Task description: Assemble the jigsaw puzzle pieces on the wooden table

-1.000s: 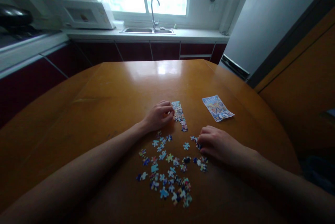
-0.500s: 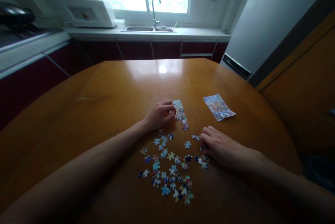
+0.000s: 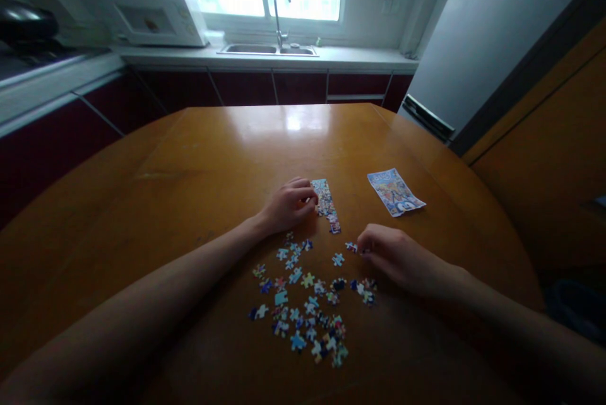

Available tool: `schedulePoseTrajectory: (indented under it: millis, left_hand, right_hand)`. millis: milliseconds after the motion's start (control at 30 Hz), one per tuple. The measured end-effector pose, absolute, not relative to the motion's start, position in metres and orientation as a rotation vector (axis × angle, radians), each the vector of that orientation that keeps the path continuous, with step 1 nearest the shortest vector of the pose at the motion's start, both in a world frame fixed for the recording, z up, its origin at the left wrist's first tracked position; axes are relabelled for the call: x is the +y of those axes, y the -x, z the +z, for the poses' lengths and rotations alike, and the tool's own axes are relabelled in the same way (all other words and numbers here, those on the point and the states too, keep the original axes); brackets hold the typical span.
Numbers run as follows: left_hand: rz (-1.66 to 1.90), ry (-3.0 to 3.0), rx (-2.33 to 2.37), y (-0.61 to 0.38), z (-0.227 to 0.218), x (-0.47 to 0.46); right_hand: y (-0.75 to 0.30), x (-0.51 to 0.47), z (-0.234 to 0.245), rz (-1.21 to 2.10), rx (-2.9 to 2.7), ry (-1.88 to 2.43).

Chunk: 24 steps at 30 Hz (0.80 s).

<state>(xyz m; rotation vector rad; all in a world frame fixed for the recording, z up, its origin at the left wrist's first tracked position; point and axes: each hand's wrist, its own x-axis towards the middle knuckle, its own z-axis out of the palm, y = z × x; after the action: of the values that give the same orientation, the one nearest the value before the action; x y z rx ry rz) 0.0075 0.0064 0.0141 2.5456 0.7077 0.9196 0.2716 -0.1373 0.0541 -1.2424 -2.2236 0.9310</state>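
Observation:
A partly assembled jigsaw puzzle point(image 3: 326, 203) lies as a narrow strip on the wooden table. At its left edge rests my left hand point(image 3: 292, 204), fingers curled and closed, the tips against the strip. Right of the loose pieces, my right hand point(image 3: 391, 253) is closed in a pinch, with a bit of a puzzle piece point(image 3: 366, 252) showing at the fingertips. A blue-and-white loose piece point(image 3: 351, 246) lies just left of that pinch, and a light blue piece point(image 3: 338, 260) lies nearby. Many other loose puzzle pieces point(image 3: 307, 281) spread toward me.
A printed picture sheet point(image 3: 396, 192) lies at the right on the wooden table point(image 3: 213, 152). Beyond the table are a counter with a sink point(image 3: 250, 49), a faucet point(image 3: 279, 14) and a microwave point(image 3: 158, 19). A refrigerator point(image 3: 473, 33) stands at the right.
My right hand has lifted slightly and moved up and left from the right-hand cluster, uncovering pieces there. My left hand stays at the strip. The view has shifted slightly.

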Motion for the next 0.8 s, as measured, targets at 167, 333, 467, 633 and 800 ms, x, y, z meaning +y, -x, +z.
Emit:
schedulePoseTrajectory:
  millis: [167,333,467,633,800]
  left_hand:
    - [0.941,-2.552,0.694,-0.008,0.017,0.005]
    - [0.985,-2.506,0.663,-0.007,0.017,0.006]
    - [1.025,-2.466,0.594,-0.006,0.014,0.007]
    - [0.993,-2.455,0.431,-0.007,0.012,0.007]
    - [1.022,-2.437,0.395,-0.009,0.010,0.005]
  right_hand:
    - [-0.262,-0.098,0.051,0.905,-1.966,1.080]
    - [-0.243,-0.059,0.040,1.039,-1.896,1.034]
    - [-0.232,-0.044,0.031,1.165,-1.759,1.052]
    - [-0.232,-0.043,0.025,1.203,-1.714,1.068]
    - [-0.231,-0.045,0.023,1.235,-1.663,1.045]
